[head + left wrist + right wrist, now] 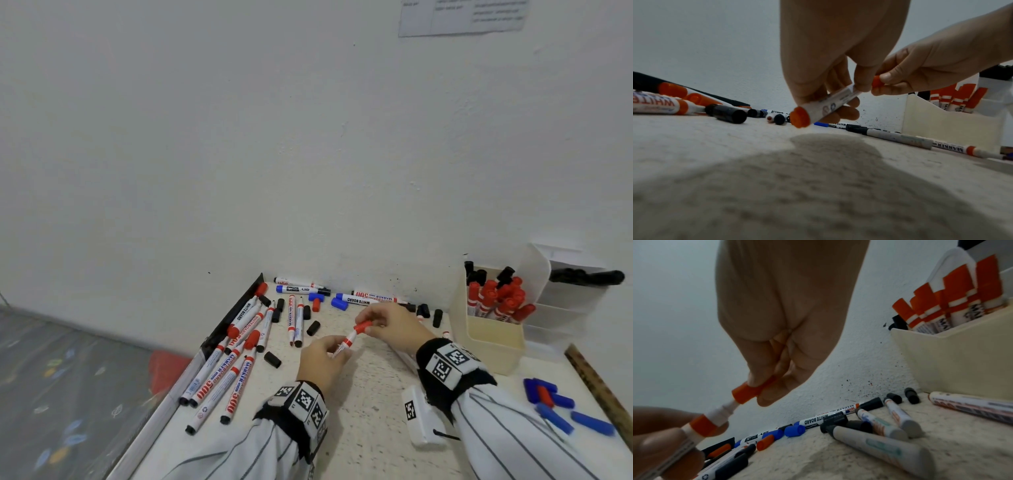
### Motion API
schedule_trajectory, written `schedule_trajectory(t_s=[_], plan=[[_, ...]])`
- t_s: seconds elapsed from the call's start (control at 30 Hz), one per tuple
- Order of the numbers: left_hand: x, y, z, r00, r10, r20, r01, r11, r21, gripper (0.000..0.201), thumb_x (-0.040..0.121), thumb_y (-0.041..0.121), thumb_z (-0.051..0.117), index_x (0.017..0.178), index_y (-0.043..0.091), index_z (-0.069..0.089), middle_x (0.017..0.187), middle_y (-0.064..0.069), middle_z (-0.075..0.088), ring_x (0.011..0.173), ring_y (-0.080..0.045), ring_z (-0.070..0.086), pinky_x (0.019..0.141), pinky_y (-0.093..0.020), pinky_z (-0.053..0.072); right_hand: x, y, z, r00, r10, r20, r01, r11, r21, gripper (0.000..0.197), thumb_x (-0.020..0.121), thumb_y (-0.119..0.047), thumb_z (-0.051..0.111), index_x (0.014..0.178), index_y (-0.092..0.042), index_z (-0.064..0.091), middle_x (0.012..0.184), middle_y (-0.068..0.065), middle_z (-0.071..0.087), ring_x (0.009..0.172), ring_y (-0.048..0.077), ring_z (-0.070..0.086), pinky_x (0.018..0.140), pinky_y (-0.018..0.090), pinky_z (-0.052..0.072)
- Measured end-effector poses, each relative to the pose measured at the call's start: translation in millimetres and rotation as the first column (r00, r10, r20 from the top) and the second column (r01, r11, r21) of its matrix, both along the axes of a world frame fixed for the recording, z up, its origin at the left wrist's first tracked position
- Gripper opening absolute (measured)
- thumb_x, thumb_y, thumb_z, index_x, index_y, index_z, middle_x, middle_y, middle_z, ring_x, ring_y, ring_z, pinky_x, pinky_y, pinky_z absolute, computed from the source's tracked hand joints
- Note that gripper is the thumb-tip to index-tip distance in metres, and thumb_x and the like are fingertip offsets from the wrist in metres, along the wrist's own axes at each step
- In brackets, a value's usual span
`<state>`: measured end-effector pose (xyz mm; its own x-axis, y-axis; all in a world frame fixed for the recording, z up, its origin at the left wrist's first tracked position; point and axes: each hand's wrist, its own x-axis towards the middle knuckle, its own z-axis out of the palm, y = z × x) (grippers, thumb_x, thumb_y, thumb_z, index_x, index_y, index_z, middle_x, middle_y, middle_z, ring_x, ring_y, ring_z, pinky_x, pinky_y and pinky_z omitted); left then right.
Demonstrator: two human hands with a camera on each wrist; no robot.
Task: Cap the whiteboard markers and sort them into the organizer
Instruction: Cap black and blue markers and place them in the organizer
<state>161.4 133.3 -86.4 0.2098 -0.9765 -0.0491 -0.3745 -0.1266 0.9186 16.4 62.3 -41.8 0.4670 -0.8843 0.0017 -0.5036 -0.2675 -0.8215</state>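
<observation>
Above the middle of the speckled worktop (359,411), a person's left hand (322,359) grips the barrel of a red whiteboard marker (346,342), fingers curled round it, while the right hand (390,325) pinches a red cap (362,326) between thumb and fingertips at the marker's tip. The right wrist view shows the cap sitting over the nib with white neck still bare below it; whether it is fully seated is hard to tell. Along the worktop's left edge lie several uncapped markers (219,377), with loose black caps (272,359) scattered among them. More markers and blue caps (339,303) rest by the far edge against the wall (274,137). At the far right corner stands a cream organizer (493,342), its front compartment filled with capped red markers (500,301) standing upright, black-capped ones behind. Loose blue and red caps (561,404) lie near the right edge, beside a wooden ruler (603,390).
</observation>
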Motion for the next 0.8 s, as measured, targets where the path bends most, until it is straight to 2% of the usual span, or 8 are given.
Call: schedule_trajectory(t_s=[0.07, 0.17, 0.33, 0.47, 0.53, 0.63, 0.7, 0.8], plan=[[-1.9, 0.9, -2.5, 0.999, -0.026, 0.032, 0.026, 1.0, -0.009, 0.03, 0.09, 0.018, 0.058, 0.12, 0.018, 0.061, 0.094, 0.008, 0.059, 0.086, -0.011, 0.058, 0.088, -0.033, 0.053, -5.5, 5.0, -4.3, 1.0, -0.016, 0.021, 0.016, 1.0, 0.02, 0.029, 0.084, 0.004, 0.06, 0.087, -0.024, 0.063, 0.099, 0.0, 0.067, 0.095, 0.01, 0.065, 0.092, 0.028, 0.052], [-5.3, 3.1, -5.9, 0.988, -0.083, 0.131, 0.088, 0.996, -0.029, 0.028, 0.092, 0.018, 0.056, 0.119, 0.019, 0.061, 0.094, 0.008, 0.059, 0.081, -0.006, 0.055, 0.077, -0.02, 0.046, -14.2, 10.7, -10.0, 0.998, -0.054, -0.035, 0.054, 0.999, 0.003, 0.03, 0.085, 0.001, 0.06, 0.084, -0.029, 0.062, 0.099, -0.002, 0.067, 0.096, 0.011, 0.064, 0.091, 0.026, 0.051], [-7.1, 4.3, -4.7, 0.966, -0.159, 0.205, 0.169, 0.985, -0.034, 0.031, 0.094, 0.015, 0.052, 0.123, 0.019, 0.06, 0.114, 0.001, 0.064, 0.096, -0.004, 0.051, 0.081, -0.013, 0.035, -23.4, 17.6, -16.7, 0.994, -0.106, 0.011, 0.105, 0.993, 0.05, 0.03, 0.083, 0.001, 0.063, 0.092, -0.027, 0.058, 0.097, 0.001, 0.065, 0.09, 0.013, 0.065, 0.084, 0.021, 0.052], [-11.0, 4.6, -4.7, 0.964, -0.169, 0.206, 0.183, 0.982, -0.05, 0.031, 0.094, 0.014, 0.052, 0.123, 0.018, 0.06, 0.115, -0.001, 0.064, 0.094, -0.005, 0.051, 0.078, -0.009, 0.036, -24.0, 21.1, -17.2, 0.996, -0.089, -0.022, 0.09, 0.996, 0.03, 0.026, 0.083, -0.002, 0.065, 0.086, -0.027, 0.059, 0.094, -0.001, 0.065, 0.088, 0.009, 0.064, 0.082, 0.018, 0.05], [-12.5, 5.0, -5.5, 0.963, -0.171, 0.208, 0.188, 0.98, -0.067, 0.029, 0.094, 0.014, 0.051, 0.121, 0.017, 0.061, 0.111, 0.0, 0.064, 0.093, -0.005, 0.051, 0.072, -0.004, 0.035, -23.6, 22.8, -18.1, 0.997, -0.063, -0.052, 0.065, 0.997, 0.042, 0.022, 0.084, -0.004, 0.064, 0.087, -0.026, 0.06, 0.09, -0.003, 0.063, 0.086, 0.011, 0.063, 0.083, 0.02, 0.051], [-13.3, 4.5, -6.6, 0.96, -0.147, 0.237, 0.176, 0.979, -0.104, 0.029, 0.089, 0.02, 0.06, 0.117, 0.02, 0.061, 0.099, 0.003, 0.056, 0.086, -0.006, 0.049, 0.066, -0.008, 0.033, -19.6, 27.6, -17.3, 0.992, -0.127, 0.011, 0.126, 0.99, 0.068, 0.009, 0.092, -0.019, 0.056, 0.084, -0.02, 0.06, 0.076, -0.001, 0.062, 0.065, 0.01, 0.058, 0.065, 0.019, 0.05], [-12.8, 3.2, -8.0, 0.971, -0.123, 0.203, 0.148, 0.983, -0.113, 0.026, 0.081, 0.019, 0.069, 0.106, 0.022, 0.059, 0.088, 0.004, 0.053, 0.073, -0.005, 0.048, 0.062, -0.011, 0.036, -16.1, 27.9, -19.0, 0.982, -0.182, -0.058, 0.182, 0.983, 0.006, 0.03, 0.095, -0.037, 0.047, 0.077, -0.014, 0.058, 0.066, -0.001, 0.053, 0.058, 0.01, 0.048, 0.06, 0.022, 0.042], [-14.3, 2.7, -9.1, 0.97, -0.126, 0.208, 0.154, 0.98, -0.127, 0.011, 0.082, 0.025, 0.07, 0.085, 0.023, 0.06, 0.071, 0.009, 0.054, 0.062, -0.004, 0.047, 0.059, -0.014, 0.039, -9.8, 31.8, -18.1, 0.963, -0.246, -0.107, 0.243, 0.969, -0.036, 0.046, 0.097, -0.042, 0.038, 0.062, -0.014, 0.044, 0.06, -0.001, 0.039, 0.059, 0.013, 0.039, 0.064, 0.029, 0.035]])
